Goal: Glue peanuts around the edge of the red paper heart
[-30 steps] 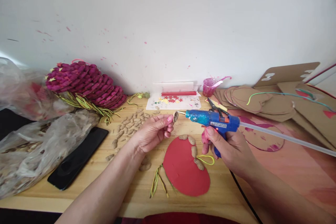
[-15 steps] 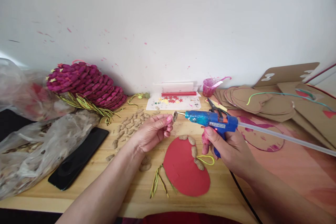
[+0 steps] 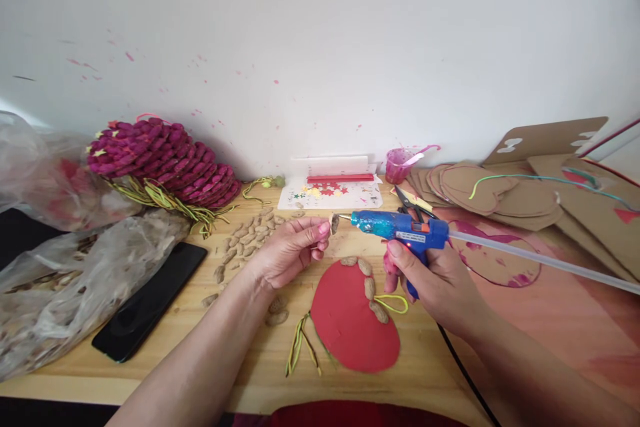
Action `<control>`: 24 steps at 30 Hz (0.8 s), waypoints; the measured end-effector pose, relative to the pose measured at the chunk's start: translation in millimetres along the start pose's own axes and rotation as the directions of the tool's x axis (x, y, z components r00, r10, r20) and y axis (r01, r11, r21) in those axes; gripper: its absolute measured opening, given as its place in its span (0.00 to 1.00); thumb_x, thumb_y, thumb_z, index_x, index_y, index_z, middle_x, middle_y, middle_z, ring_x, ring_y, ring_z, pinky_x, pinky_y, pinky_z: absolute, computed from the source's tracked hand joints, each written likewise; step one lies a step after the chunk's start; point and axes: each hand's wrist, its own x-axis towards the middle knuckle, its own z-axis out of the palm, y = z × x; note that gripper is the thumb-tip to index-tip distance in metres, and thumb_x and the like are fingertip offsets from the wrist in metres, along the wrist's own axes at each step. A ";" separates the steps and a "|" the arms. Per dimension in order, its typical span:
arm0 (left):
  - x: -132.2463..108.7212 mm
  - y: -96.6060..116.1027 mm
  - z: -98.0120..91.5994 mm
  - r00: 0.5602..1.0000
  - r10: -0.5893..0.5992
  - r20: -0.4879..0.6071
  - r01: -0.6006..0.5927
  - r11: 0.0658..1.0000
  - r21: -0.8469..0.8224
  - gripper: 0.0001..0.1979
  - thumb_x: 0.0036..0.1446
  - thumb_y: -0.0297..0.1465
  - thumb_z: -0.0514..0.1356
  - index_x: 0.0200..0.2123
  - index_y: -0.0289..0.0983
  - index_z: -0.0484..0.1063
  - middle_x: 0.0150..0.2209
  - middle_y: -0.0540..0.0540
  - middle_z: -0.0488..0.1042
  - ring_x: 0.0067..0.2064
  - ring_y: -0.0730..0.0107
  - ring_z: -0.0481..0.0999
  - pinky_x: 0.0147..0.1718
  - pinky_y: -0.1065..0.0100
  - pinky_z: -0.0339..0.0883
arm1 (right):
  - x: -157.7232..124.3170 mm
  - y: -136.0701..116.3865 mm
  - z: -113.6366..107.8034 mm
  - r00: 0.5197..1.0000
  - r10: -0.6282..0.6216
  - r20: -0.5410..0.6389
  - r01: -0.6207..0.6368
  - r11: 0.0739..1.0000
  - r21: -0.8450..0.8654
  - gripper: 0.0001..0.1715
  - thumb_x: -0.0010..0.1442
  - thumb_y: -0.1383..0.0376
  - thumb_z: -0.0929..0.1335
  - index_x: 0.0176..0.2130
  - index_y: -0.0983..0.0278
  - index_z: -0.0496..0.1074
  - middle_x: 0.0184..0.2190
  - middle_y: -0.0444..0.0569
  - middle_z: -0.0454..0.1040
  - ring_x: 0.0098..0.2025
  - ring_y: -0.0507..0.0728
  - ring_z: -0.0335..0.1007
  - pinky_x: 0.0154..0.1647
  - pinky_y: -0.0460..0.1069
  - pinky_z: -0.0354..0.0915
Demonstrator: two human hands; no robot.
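Observation:
Between the thumb and fingertips of my left hand (image 3: 293, 248) is a peanut (image 3: 335, 223), held upright above the table. My right hand (image 3: 425, 277) grips a blue glue gun (image 3: 400, 230), with its metal nozzle pointing left at the peanut's side. A long clear glue stick (image 3: 540, 259) sticks out of the gun's back. Below both hands lies a red rounded cutout (image 3: 350, 330) with several peanuts (image 3: 369, 288) along its upper right edge. A yellow cord loop (image 3: 395, 304) shows at its right, and a yarn tassel (image 3: 301, 350) at its left.
Loose peanuts (image 3: 250, 237) lie behind my left hand. A black phone (image 3: 150, 303) and a plastic bag of peanuts (image 3: 90, 280) are at left, near stacked magenta peanut-covered pieces (image 3: 170, 157). Scissors (image 3: 413, 203), a pink cup (image 3: 399, 165) and cardboard cutouts (image 3: 475, 190) stand at the back right.
Both hands stay almost in place. The glue gun has shifted very slightly left, and the peanut's side faces its nozzle a little more.

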 end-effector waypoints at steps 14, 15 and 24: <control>-0.3 1.9 1.6 0.998 0.063 0.016 -0.061 0.994 -0.088 0.20 0.45 0.34 0.78 0.25 0.33 0.69 0.23 0.54 0.64 0.26 0.80 0.63 0.23 0.78 0.58 | -3.9 -5.0 2.4 0.997 -0.067 0.036 0.065 0.997 0.038 0.20 0.70 0.53 0.66 0.31 0.62 0.70 0.23 0.44 0.73 0.23 0.49 0.73 0.21 0.43 0.67; -0.2 1.8 1.3 0.998 0.063 0.021 -0.061 0.994 -0.087 0.20 0.45 0.34 0.78 0.25 0.34 0.69 0.23 0.54 0.64 0.26 0.80 0.62 0.23 0.78 0.58 | -4.3 -5.2 3.0 0.997 -0.067 0.041 0.065 0.997 0.040 0.20 0.71 0.53 0.66 0.31 0.62 0.70 0.23 0.44 0.73 0.22 0.49 0.73 0.20 0.43 0.67; 0.8 -0.4 -1.8 0.997 0.074 0.027 -0.072 0.994 -0.078 0.20 0.47 0.35 0.77 0.26 0.34 0.67 0.23 0.54 0.63 0.26 0.80 0.61 0.23 0.78 0.58 | -5.3 -7.1 4.5 0.993 -0.064 0.101 0.055 0.994 0.092 0.20 0.72 0.54 0.65 0.31 0.62 0.69 0.21 0.42 0.73 0.19 0.49 0.71 0.18 0.43 0.67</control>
